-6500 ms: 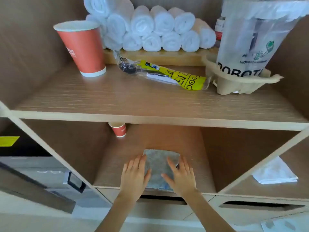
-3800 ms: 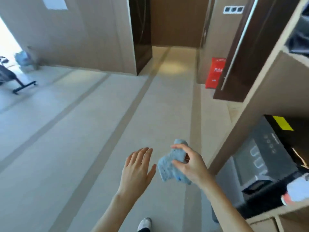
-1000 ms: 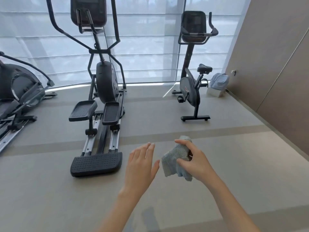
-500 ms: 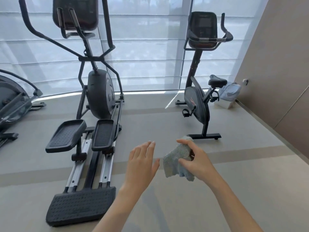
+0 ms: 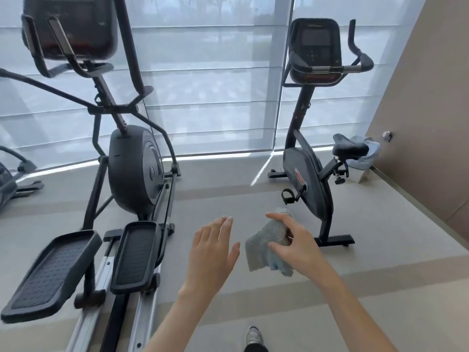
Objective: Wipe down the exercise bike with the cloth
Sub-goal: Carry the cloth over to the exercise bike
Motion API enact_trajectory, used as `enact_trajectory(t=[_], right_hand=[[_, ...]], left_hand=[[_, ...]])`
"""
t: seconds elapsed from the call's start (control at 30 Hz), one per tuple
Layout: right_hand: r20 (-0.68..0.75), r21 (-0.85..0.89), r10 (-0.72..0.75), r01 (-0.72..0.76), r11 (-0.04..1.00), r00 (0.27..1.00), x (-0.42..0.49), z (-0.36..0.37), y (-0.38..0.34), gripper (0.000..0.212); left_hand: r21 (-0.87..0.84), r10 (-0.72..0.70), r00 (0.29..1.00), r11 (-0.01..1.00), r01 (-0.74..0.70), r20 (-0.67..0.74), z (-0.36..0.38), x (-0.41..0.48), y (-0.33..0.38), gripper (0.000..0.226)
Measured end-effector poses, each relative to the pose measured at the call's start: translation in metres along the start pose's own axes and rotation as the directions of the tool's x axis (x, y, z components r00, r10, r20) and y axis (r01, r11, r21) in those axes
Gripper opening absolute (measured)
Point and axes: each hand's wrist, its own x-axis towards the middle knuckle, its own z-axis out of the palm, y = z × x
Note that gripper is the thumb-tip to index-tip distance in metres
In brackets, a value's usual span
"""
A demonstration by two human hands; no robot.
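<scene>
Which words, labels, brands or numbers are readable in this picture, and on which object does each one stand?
No text here can be read.
The red label on the exercise bike: too small and blurred.
Faint marking atop the bike console: blurred.
The elliptical console: dark, nothing legible.
On the cloth: no text.

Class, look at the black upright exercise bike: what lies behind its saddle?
Behind the black saddle of the black upright exercise bike, a pale blue fabric bundle sits on a white box. The saddle covers part of it.
</scene>
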Motion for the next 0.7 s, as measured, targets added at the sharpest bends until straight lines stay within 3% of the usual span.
enact_trajectory(t=[0.17,0.53,0.7], right_hand=[[0.016,-0.022,-0.019,0.019,1.0,1.0,0.143,-0.023,0.016,0.057],[0.042,-0.009,-0.073,0.074,0.997,0.996,0.408,-0.046,0.037,0.059],[0.015,-0.019,-0.065,0.065,0.998,0.998,0.533,-0.041,0.05,0.057]], left_hand=[[0.01,-0.014,1.0,1.0,0.014,-0.019,0.069,0.12,-0.035,0.061],[0.034,-0.032,0.996,0.999,0.035,-0.086,0.202,0.327,-0.123,0.05],[0.054,-0.038,0.996,0.998,0.042,-0.085,0.267,0.423,-0.178,0.056]])
